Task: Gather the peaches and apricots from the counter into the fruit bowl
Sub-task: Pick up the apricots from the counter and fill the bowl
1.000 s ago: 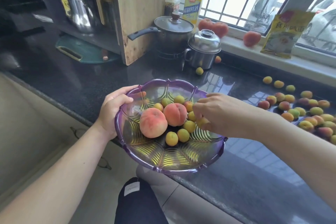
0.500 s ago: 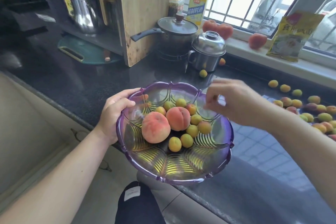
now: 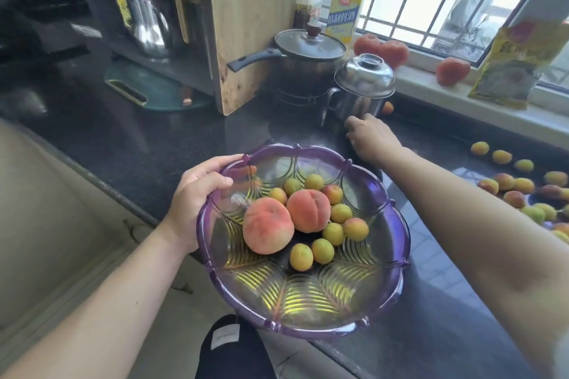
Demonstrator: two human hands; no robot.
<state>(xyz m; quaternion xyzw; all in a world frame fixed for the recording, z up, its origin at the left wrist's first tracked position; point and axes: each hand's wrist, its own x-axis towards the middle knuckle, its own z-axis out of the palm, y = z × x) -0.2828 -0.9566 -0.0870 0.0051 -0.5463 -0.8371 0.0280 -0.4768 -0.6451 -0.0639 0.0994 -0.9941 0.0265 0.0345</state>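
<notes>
While my left hand (image 3: 197, 197) grips the bowl (image 3: 397, 243) by its far-left rim, half off the desk (image 3: 154, 138) edge, my right hand (image 3: 369, 137) reaches far toward the steel pot (image 3: 363, 89); whether it holds anything I cannot tell. Two peaches (image 3: 268, 224) and small apricots (image 3: 332, 232) sit inside; more apricots lie right (image 3: 505, 184). They bruise easily, so I'd pinch gently. Open desk lies between.

The right hand (image 3: 368, 135) reaches beside the steel lidded pot (image 3: 361, 88), fingertips hidden (whether it holds anything cannot be told); the apricot pile (image 3: 523, 191) on the counter's right side runs off-frame; the yellow packet (image 3: 520, 58) is blurred.
</notes>
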